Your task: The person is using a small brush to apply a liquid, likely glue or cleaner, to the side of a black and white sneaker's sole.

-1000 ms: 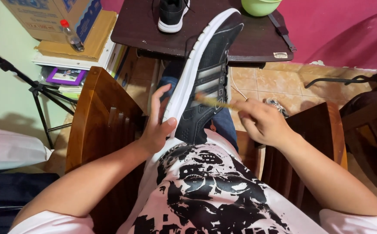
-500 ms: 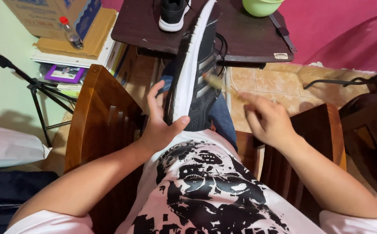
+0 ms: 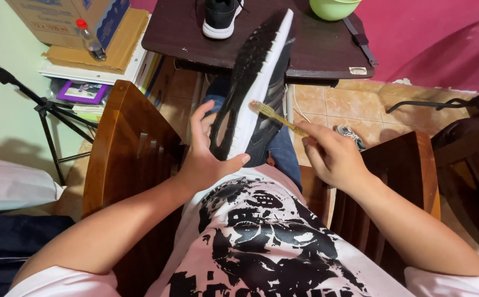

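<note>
The person sits in a wooden chair [image 3: 124, 143], and the left hand [image 3: 209, 157] is wrapped around the heel end of a black sneaker [image 3: 256, 82] — fingers on the dark tread, thumb pressed against the white edge of the sole. The shoe stands tilted on its side over the lap, toe pointing up toward the dark desk [image 3: 316, 49], its sole turned to the left. The right hand [image 3: 333, 157] pinches the handle of a yellowish toothbrush [image 3: 275, 114] between curled fingers, and the bristle head touches the white side of the sole near the middle of the shoe.

On the desk rests a second black sneaker [image 3: 220, 16] and, to its right, a green bowl [image 3: 333, 7]. Off to the left a cardboard box [image 3: 66, 19] sits on a stack of papers, with a small red-capped bottle [image 3: 89, 39] leaning against it.
</note>
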